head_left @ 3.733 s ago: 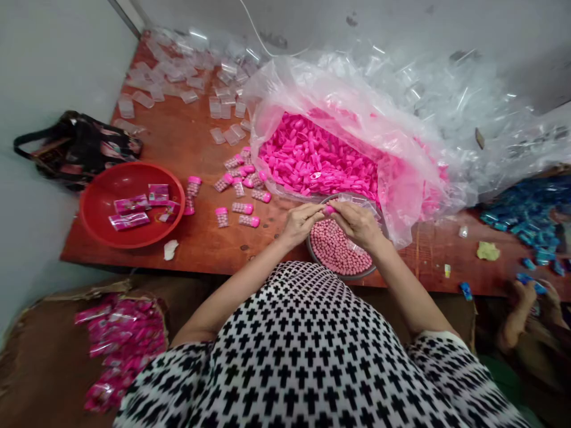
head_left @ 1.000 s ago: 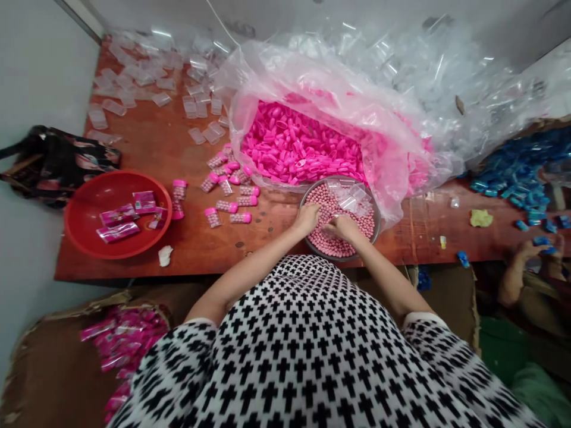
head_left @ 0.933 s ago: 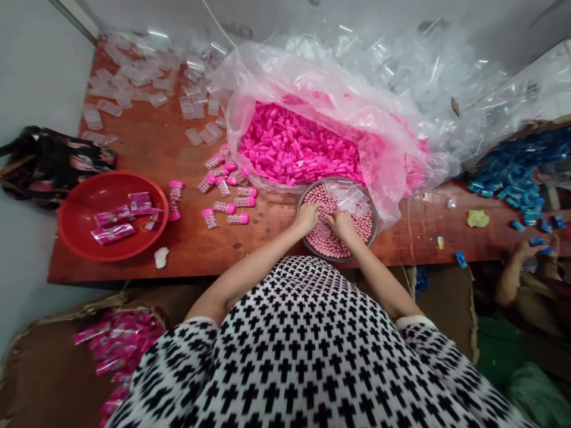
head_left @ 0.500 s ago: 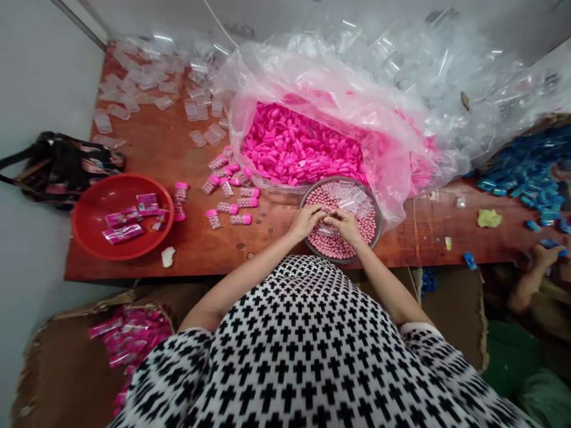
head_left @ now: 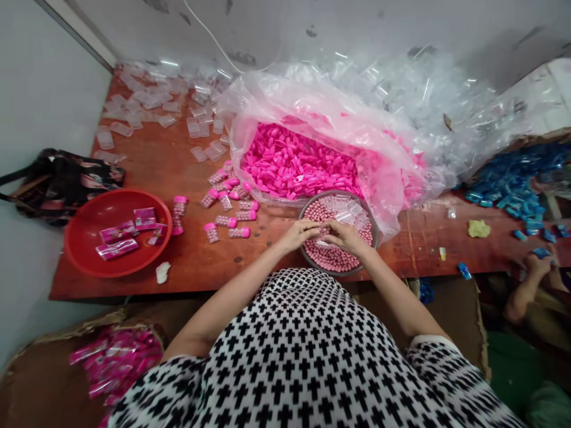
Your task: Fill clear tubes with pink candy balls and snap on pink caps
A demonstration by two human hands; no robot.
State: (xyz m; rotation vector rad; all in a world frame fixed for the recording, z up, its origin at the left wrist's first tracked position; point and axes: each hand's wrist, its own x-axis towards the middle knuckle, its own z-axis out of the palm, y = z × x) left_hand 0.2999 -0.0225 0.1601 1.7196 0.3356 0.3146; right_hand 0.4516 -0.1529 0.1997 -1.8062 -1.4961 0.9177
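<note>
Fingers (head_left: 317,227) of the left hand (head_left: 300,235) and the right hand (head_left: 345,237) curve inward and almost meet over a steel bowl (head_left: 373,241), close together rather than spread. A small clear plastic tube (head_left: 322,243) shows just below the fingertips, but whether they pinch it is hidden. The bowl sits by the near edge of the wooden table (head_left: 267,261), holding pink round beads (head_left: 332,260) with more clear tubes (head_left: 345,210) on top.

Just behind the bowl, a clear plastic bag (head_left: 321,107) holds pink caps (head_left: 297,166). Left of the hands, filled pink-capped tubes (head_left: 225,221) lie on the table, and beyond them a red basin (head_left: 163,229) holds pink packets (head_left: 118,232). Empty clear tube halves (head_left: 147,101) cover the far left corner. Blue pieces (head_left: 504,190) pile up at the right end, beside a co-worker's hand (head_left: 537,266).
</note>
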